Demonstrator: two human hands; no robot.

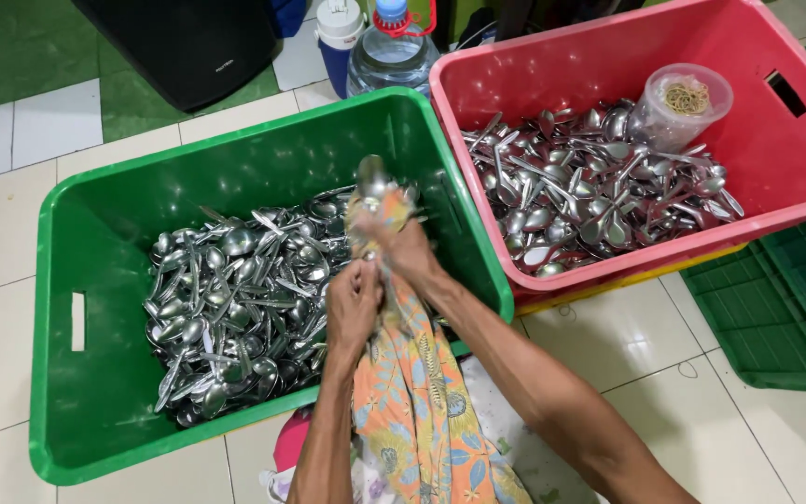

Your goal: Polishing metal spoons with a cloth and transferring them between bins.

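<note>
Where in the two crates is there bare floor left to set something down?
Green crate: its left side, beside the spoon pile, is bare. Red crate: bare strip along the far wall behind the spoons and plastic cup. Both middles are crowded.

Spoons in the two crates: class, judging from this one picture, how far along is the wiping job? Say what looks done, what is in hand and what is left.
Done: it seems the pink crate already holds a pile of spoons.
In hand: the left hand and right hand rub one spoon in a patterned cloth.
Left: probably the larger heap of spoons in the green crate.
</note>
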